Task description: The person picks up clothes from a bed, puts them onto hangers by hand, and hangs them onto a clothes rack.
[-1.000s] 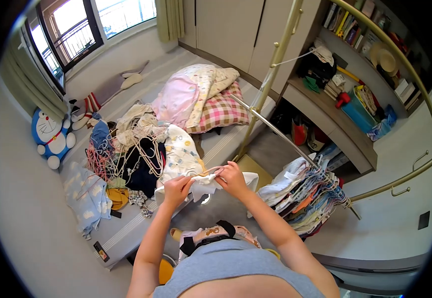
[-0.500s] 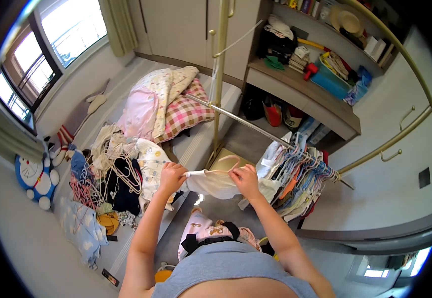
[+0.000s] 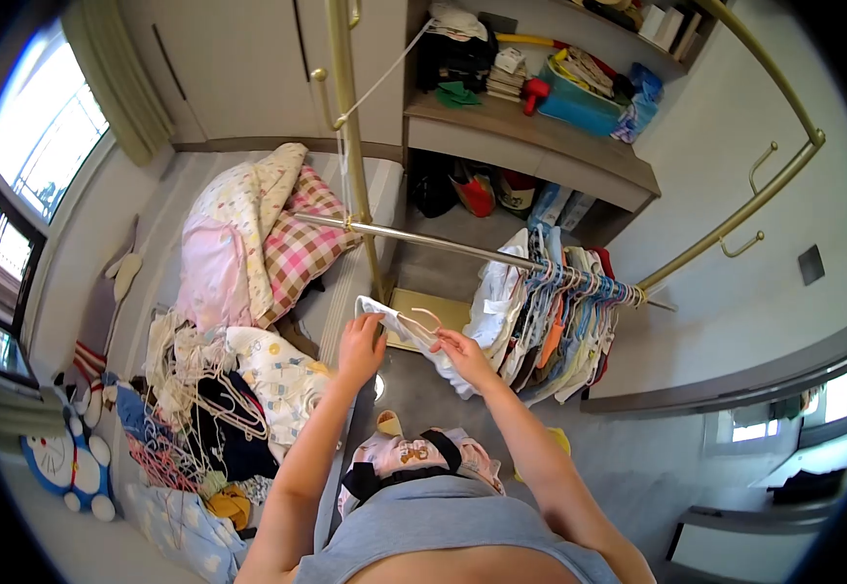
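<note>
A white garment (image 3: 404, 334) hangs between my two hands, with the hook of a pale pink hanger (image 3: 426, 318) rising from it. My left hand (image 3: 362, 348) is closed on the garment's left edge. The fingers of my right hand (image 3: 461, 354) pinch the hanger near the garment's right side. Just beyond my right hand, many clothes (image 3: 552, 326) hang on hangers, packed together at the right part of a metal rail (image 3: 443, 242).
A bed (image 3: 343, 292) at the left bears a quilt (image 3: 224, 248), a checked pillow (image 3: 297, 258) and a heap of clothes and hangers (image 3: 199, 399). A gold post (image 3: 350, 127) stands ahead. Behind the rail is a desk (image 3: 540, 146); a blue plush toy (image 3: 71, 472) lies at lower left.
The view has turned to the right, bringing the hanging clothes nearer the middle. My hands have moved with the white garment toward the rail, and its left end is now raised.
</note>
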The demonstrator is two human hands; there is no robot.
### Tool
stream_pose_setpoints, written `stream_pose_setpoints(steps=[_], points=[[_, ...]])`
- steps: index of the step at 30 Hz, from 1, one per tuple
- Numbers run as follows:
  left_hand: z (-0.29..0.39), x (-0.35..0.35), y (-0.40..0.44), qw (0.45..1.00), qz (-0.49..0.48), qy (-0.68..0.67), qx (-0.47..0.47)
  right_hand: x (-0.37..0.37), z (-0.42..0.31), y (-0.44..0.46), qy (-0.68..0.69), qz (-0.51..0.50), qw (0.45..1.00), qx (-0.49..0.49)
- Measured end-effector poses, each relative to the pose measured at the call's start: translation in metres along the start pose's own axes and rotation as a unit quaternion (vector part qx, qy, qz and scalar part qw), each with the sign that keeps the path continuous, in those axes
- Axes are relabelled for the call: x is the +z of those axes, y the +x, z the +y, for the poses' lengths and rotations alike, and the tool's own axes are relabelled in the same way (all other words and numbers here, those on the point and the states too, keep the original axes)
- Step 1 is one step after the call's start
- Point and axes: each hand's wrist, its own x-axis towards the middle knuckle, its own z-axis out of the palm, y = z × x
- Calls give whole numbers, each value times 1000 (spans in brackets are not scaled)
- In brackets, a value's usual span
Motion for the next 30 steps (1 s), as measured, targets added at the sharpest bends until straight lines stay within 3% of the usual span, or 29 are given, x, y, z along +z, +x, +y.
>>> stream_pose_setpoints(steps=[3, 7, 11, 18, 23, 30], points=[[5, 27, 11, 999, -32, -33, 21, 10, 11, 13, 87, 62, 994, 6], [24, 61, 23, 991, -79, -88, 61, -3, 42, 31, 165, 136, 970, 119], [40, 86, 33, 982, -135, -119, 65, -32, 60, 48, 284, 227, 930, 44], [70, 115, 61, 980, -151, -119, 51, -97, 81, 92, 324, 299, 894, 83], [89, 123, 78, 985, -141, -98, 16, -133, 101, 113, 433, 343, 830, 75], [99, 129, 82, 990, -112, -68, -50, -150, 136, 116, 365, 366, 847, 125]])
